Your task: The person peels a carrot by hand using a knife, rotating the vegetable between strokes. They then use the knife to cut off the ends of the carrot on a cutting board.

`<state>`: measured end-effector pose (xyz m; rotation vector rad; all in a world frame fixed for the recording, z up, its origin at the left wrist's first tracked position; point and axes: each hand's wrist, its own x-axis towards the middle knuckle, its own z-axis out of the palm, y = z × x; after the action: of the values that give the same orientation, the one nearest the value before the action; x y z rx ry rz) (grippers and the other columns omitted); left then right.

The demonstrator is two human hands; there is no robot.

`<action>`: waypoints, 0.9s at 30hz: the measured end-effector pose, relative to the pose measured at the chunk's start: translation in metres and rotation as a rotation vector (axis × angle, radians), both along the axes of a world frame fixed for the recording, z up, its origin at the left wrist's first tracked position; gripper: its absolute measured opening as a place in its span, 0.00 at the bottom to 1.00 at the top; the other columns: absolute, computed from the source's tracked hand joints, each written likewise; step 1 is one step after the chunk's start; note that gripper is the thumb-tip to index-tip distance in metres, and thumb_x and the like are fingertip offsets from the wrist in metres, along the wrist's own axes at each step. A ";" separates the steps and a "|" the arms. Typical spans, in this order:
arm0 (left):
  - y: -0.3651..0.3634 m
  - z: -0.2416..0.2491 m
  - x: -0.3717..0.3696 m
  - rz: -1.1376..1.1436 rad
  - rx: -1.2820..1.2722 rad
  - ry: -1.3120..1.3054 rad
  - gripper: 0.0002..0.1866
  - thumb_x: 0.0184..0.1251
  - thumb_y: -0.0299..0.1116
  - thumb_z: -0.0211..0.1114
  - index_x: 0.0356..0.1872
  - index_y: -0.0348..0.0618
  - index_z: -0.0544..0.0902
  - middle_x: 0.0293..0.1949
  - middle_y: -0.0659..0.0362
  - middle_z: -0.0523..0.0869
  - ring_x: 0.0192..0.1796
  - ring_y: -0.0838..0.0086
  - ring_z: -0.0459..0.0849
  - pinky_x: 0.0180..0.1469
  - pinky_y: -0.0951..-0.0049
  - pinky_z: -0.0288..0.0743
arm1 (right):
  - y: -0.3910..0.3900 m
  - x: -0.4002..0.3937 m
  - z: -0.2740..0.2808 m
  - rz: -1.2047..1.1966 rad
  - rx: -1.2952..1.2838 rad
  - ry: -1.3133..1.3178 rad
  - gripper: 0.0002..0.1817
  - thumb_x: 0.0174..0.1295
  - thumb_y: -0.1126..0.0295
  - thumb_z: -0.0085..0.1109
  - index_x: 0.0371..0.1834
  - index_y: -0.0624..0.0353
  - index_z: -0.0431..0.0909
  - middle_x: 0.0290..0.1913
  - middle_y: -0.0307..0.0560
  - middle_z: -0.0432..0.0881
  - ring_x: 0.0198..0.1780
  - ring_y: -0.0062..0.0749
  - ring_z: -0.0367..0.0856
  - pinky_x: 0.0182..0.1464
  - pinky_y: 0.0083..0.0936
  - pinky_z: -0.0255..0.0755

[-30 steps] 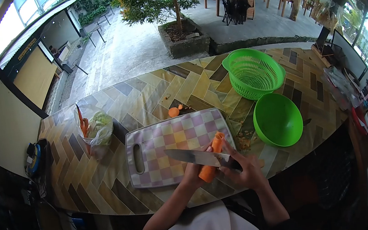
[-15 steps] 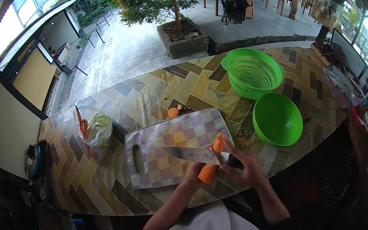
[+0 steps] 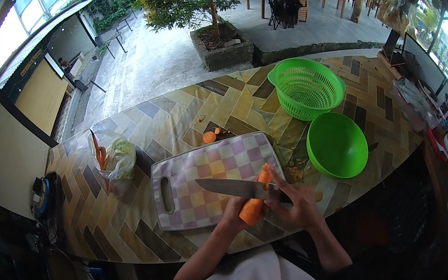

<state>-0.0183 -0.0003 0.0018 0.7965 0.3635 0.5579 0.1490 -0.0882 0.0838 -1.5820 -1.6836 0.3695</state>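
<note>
My left hand (image 3: 235, 212) is closed around a thick orange carrot (image 3: 252, 212), held tilted above the right lower edge of a checkered cutting board (image 3: 213, 166). In my right hand (image 3: 299, 203) is a knife (image 3: 229, 187), its broad blade pointing left and lying across the carrot. The fingers of that hand wrap the dark part near the blade; a wooden-coloured end of the handle shows at the right. Part of the carrot is hidden behind the blade. Beyond the board lie a round carrot slice (image 3: 209, 137) and smaller carrot bits (image 3: 217, 131).
A green colander (image 3: 306, 89) and a green bowl (image 3: 337, 145) stand at the right. Peelings (image 3: 295, 171) lie beside the board. A plastic bag (image 3: 122, 165) with a pale green vegetable and a carrot (image 3: 100, 156) is at the left, on the wood-patterned table (image 3: 177, 115).
The knife has shifted slightly left across the carrot and its blade has turned, looking darker. My left hand still grips the carrot in nearly the same spot.
</note>
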 end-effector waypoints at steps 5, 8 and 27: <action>0.009 0.003 -0.002 -0.182 -0.399 -0.341 0.23 0.61 0.21 0.64 0.59 0.36 0.76 0.50 0.56 0.81 0.48 0.70 0.83 0.45 0.70 0.80 | 0.001 -0.002 -0.004 -0.006 0.041 0.033 0.39 0.55 0.64 0.71 0.73 0.49 0.67 0.43 0.52 0.87 0.34 0.42 0.87 0.39 0.32 0.78; 0.005 0.005 -0.002 -0.032 -0.103 0.016 0.18 0.59 0.19 0.66 0.51 0.35 0.80 0.46 0.55 0.82 0.44 0.70 0.85 0.43 0.70 0.80 | 0.002 -0.005 -0.003 -0.016 0.050 0.087 0.37 0.54 0.67 0.71 0.71 0.49 0.71 0.38 0.52 0.87 0.33 0.39 0.87 0.38 0.30 0.78; 0.008 0.025 0.013 0.012 -0.324 -0.061 0.25 0.76 0.47 0.52 0.64 0.40 0.70 0.49 0.56 0.80 0.33 0.73 0.80 0.27 0.77 0.75 | 0.001 0.022 -0.017 -0.377 -0.003 0.258 0.22 0.73 0.63 0.52 0.66 0.61 0.73 0.62 0.59 0.78 0.64 0.38 0.78 0.63 0.29 0.69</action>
<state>-0.0051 0.0079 0.0269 0.4645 0.3906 0.5173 0.1715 -0.0868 0.0669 -1.7285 -1.1627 0.3625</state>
